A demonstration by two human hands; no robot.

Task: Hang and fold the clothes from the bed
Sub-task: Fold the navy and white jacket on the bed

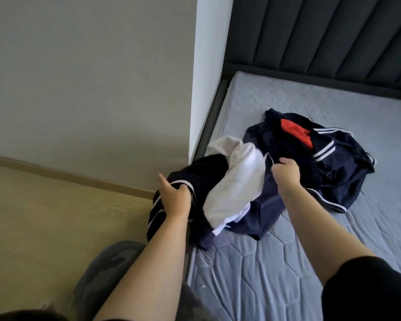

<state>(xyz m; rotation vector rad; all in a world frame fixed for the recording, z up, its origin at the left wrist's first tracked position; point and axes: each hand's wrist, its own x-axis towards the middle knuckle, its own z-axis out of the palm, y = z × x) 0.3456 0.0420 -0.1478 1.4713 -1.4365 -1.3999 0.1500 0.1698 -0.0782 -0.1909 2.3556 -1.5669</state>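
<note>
Head view: two hands separate clothes at the mattress's left edge.
At frame centre the left hand (175, 198) curls its fingers round the white-trimmed hem of a black garment with white stripes (202, 170). It drapes off the pale blue quilted mattress (287, 262), its long axis running from centre toward lower left. The right hand (286, 174) pinches the piped edge of a navy fabric with white piping (271, 205), probably to free one piece from the heap. Whether both hands hold one garment, I cannot tell. A crumpled white cloth (236, 181) lies between the hands, and a navy striped pile (333, 163) lies right of centre.
</note>
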